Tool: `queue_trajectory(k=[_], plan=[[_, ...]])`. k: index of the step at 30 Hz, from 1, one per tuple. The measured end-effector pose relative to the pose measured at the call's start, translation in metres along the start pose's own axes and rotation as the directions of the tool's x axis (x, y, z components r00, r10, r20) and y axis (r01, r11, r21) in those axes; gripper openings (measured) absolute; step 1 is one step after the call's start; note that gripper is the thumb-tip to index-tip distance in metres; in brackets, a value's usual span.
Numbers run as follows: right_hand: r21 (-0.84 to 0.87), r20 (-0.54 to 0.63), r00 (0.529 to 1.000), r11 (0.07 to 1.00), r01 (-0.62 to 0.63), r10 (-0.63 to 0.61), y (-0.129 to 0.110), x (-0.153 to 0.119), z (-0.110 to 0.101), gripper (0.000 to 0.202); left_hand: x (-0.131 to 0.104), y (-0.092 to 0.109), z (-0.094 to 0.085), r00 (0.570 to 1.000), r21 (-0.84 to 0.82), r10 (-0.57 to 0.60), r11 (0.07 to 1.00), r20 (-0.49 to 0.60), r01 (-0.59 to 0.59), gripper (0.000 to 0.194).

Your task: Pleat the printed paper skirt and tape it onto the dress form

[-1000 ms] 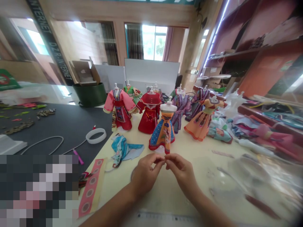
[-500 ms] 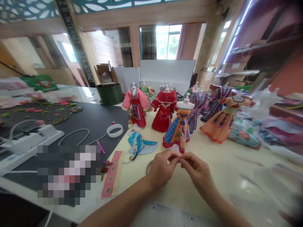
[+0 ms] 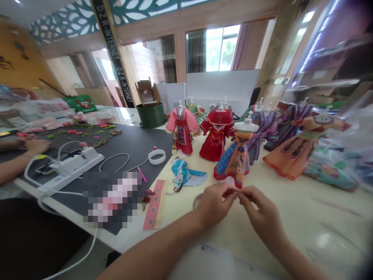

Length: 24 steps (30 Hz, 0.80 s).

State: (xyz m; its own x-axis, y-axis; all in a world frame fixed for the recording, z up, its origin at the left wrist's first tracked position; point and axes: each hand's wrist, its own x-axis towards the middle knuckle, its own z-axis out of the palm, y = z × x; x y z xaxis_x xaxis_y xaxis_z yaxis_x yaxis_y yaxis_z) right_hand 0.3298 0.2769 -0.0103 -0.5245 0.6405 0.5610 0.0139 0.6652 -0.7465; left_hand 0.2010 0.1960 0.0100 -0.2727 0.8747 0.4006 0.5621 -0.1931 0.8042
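Lettering [image 3: 6,65] at 10 o'clock from the hands reads "ET"; the column [image 3: 112,49] near 11 reads "DZR-INTERNET". Over the cream work surface [image 3: 294,202], the left hand [image 3: 216,206] is pinched closed; the orange-and-blue dress [image 3: 233,155] stands just beyond, 12 o'clock; the right hand [image 3: 260,210] pinches likewise, contents indeterminable.

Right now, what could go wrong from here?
1. The left hand and right hand meet just in front of the orange-and-blue dress; a slip might knock it, perhaps toward the red dress behind it.
2. If the hands are pinching something, it is too small to make out; dropped, it could be hard to find on the pale tabletop.
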Motion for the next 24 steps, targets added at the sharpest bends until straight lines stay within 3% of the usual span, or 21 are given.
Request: queue_trajectory(k=[4,7,11,14,16,19,22,24], plan=[[-0.041,-0.008,1.000,0.999,-0.017,0.016,0.000,0.000,0.000,0.013,0.004,-0.003,-0.004,0.988,0.121,0.138,0.984,-0.069,-0.129,0.015],[-0.065,-0.021,0.999,0.997,-0.039,0.037,0.001,0.001,-0.001,0.015,0.011,-0.001,-0.020,0.960,0.192,0.230,0.961,-0.159,-0.199,0.013],[-0.079,-0.028,0.997,0.995,-0.069,0.067,0.003,0.002,-0.003,0.016,0.009,0.006,-0.059,0.934,0.191,0.171,0.975,-0.315,-0.114,0.012],[-0.090,-0.024,0.998,0.994,-0.061,0.059,0.004,0.003,-0.003,0.016,-0.009,0.011,-0.085,0.927,0.203,-0.006,0.975,-0.374,0.088,0.013],[-0.084,-0.019,0.998,0.994,-0.068,0.066,0.005,0.003,-0.003,0.016,-0.026,0.013,-0.090,0.949,0.272,-0.052,0.952,-0.312,0.142,0.014],[-0.055,-0.014,0.994,0.993,-0.109,0.108,0.006,0.003,-0.001,0.016,-0.047,0.010,-0.075,0.998,0.402,-0.027,0.915,-0.056,0.047,0.011],[-0.014,-0.002,0.989,0.989,-0.147,0.147,0.007,0.003,0.001,0.015,-0.057,0.004,-0.048,0.971,0.515,0.007,0.847,0.239,-0.133,0.012],[0.029,0.009,0.986,0.986,-0.164,0.164,0.007,0.004,0.001,0.015,-0.056,0.000,-0.036,0.951,0.565,-0.003,0.805,0.311,-0.182,0.008]])
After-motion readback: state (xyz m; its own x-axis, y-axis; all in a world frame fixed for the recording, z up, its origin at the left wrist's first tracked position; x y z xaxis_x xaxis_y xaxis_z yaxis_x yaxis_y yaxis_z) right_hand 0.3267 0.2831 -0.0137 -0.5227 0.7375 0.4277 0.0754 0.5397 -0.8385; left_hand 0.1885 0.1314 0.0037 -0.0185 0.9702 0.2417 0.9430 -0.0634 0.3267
